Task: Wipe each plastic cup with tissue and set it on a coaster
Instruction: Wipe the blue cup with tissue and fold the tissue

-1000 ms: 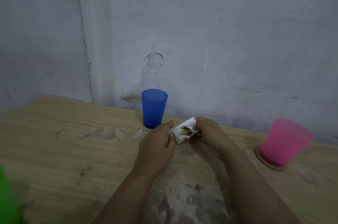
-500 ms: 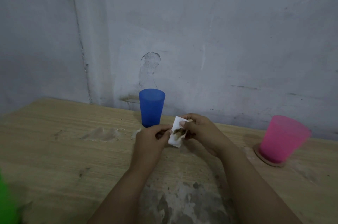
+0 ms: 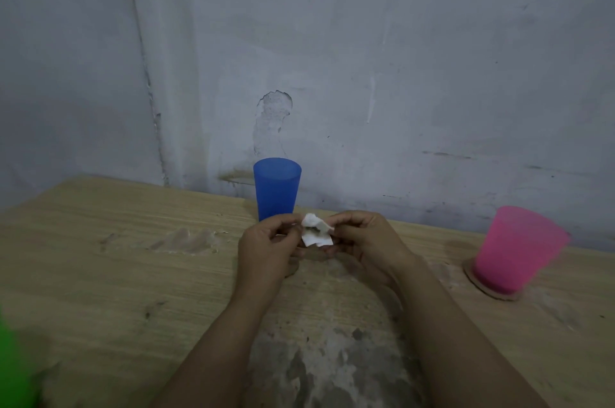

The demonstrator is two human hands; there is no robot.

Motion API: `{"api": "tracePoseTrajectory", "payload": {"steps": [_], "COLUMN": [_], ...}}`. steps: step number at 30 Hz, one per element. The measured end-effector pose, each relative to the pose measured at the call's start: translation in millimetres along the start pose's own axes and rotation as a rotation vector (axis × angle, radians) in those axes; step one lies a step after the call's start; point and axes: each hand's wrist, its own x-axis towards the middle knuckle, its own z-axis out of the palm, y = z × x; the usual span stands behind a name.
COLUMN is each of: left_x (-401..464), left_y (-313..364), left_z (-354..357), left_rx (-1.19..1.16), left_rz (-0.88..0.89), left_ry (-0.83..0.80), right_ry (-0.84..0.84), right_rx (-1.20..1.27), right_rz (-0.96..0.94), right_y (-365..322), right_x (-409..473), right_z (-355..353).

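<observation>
Both hands meet over the middle of the counter [image 3: 100,274], working a small white tissue [image 3: 316,234] between them. The left hand [image 3: 266,251] pinches its left edge with curled fingers, and the right hand [image 3: 362,241] grips the other side, fingers folded round it. Brown stains show on the tissue, so the smart play looks like refolding it to bring a clean white face outward before it touches another cup; wiping with the soiled side would only smear dirt back on. Keep the fold compact enough to press firmly against a cup wall.

Both forearms reach in from the bottom of the view, wrists angled toward each other, hands raised just above the wood. The blue cup [image 3: 277,189] stands upright right behind the hands, near the wall, apparently the next to be wiped. A round coaster edge [image 3: 293,271] peeks out beneath the left hand. Off to the right, the pink cup [image 3: 515,247] already sits on its own coaster [image 3: 489,291].
</observation>
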Motion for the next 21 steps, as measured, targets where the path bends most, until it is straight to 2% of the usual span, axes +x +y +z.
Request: {"api": "tracePoseTrajectory", "payload": {"steps": [13,18,21], "left_x": [-4.9,-4.5,-3.4], "left_y": [5.6,5.3,4.5], "left_z": [0.9,1.1,0.7], "left_rx": [0.110,0.107,0.091], "left_rz": [0.049,0.043,0.056], "left_ry": [-0.054,-0.047,-0.022], "right_ry": [0.029,-0.016,-0.081], "right_rx": [-0.003,0.087,0.038], "right_rz": [0.042,0.048,0.091], "right_y": [3.2,5.2,7.1], "right_x": [1.2,3.2,3.4], "right_z": [-5.7,-1.8,-1.1]}}
